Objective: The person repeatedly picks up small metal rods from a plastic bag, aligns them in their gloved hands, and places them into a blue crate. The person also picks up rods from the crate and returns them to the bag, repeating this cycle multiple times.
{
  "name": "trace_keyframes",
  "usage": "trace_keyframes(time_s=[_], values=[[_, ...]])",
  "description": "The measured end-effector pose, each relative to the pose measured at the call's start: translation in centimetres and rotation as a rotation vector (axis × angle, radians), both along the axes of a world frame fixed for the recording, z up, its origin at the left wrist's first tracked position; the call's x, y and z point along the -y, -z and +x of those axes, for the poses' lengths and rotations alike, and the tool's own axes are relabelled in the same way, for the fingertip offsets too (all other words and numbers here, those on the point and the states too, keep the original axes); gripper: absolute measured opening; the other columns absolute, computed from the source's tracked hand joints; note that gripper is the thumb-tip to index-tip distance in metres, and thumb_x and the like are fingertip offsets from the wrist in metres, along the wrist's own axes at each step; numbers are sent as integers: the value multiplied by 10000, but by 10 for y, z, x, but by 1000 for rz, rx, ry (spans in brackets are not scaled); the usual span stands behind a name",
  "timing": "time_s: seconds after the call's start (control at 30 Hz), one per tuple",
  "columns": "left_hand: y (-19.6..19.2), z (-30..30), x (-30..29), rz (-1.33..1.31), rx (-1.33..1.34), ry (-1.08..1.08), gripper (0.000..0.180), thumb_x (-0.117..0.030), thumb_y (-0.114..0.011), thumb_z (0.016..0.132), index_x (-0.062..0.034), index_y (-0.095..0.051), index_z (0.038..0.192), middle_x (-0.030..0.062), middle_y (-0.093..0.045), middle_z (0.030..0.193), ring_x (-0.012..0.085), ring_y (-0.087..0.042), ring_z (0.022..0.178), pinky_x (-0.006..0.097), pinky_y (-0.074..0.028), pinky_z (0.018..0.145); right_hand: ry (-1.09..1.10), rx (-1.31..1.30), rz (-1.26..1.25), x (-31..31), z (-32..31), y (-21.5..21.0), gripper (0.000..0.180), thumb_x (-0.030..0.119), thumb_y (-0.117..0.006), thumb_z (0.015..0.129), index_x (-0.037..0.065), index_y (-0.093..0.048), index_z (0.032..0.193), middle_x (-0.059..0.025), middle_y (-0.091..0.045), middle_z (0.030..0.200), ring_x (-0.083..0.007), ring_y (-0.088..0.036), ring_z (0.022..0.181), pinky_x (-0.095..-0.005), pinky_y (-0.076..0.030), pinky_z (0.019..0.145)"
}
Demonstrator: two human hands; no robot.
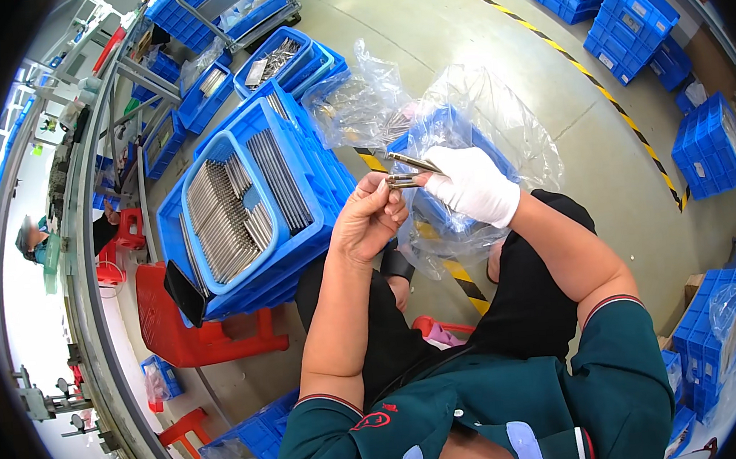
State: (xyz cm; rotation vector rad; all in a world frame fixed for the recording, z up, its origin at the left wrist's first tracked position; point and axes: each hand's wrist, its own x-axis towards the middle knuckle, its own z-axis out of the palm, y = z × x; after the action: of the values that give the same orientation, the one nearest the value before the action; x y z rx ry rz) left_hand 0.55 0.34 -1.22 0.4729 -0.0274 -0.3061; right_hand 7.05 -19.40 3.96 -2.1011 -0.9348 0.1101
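My bare left hand (370, 216) pinches the near ends of a few short, slim metal rods (404, 181) between thumb and fingers. My right hand (472, 185), in a white glove, is closed around the other ends of these rods. One darker rod (413, 162) sticks out of the glove at a slant above the others. Below the right hand stands a blue crate (489, 154) with clear plastic film (524, 125) spread over and around it. Left of my left hand, a light-blue basket (274, 204) holds rows of similar rods (218, 207).
The basket rests on stacked blue crates (323, 175), with a red stool (165, 316) beside them. Farther back sits a blue bin of metal parts (312, 46). A workbench edge (89, 274) runs along the left; a person (36, 240) is beyond it. Blue crates (708, 150) line the right.
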Motion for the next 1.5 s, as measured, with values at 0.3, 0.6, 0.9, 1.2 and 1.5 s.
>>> trace_keyframes(time_s=[0.3,0.6,0.9,1.2,1.5], values=[[-2,-1,1,-58,4,7,110,-90,-576,891,-61,-631,983,75,-616,793,139,-497,661,271,-405,596,21,-3,52,-2,-4,-2,205,257,-579,863,60,-528,831,-184,-572,711,-381,-577,676,-422,-451,590],[0,-4,6,-84,-30,-43,118,-81,-588,877,-75,-630,987,65,-581,745,120,-445,606,254,-358,541,41,25,58,-5,-7,-2,210,267,-571,868,64,-529,835,-177,-572,710,-371,-582,671,-424,-453,589],[5,-1,-5,24,-57,75,80,-109,-566,901,-77,-613,957,56,-557,721,117,-435,594,256,-353,530,9,43,-53,-1,-10,3,204,257,-567,873,57,-533,850,-187,-572,714,-367,-582,682,-412,-448,592],[4,7,17,-82,-58,-95,128,-106,-553,903,-38,-592,1004,56,-548,741,113,-443,613,241,-373,536,76,-147,113,6,-2,12,201,239,-575,869,42,-572,905,-181,-568,695,-342,-570,634,-391,-440,578],[-5,23,46,377,-142,-46,155,-203,-539,916,-50,-566,918,17,-539,754,107,-450,579,240,-348,505,236,-49,-23,26,6,24,207,254,-566,870,48,-551,854,-179,-581,664,-357,-585,630,-421,-442,566]])
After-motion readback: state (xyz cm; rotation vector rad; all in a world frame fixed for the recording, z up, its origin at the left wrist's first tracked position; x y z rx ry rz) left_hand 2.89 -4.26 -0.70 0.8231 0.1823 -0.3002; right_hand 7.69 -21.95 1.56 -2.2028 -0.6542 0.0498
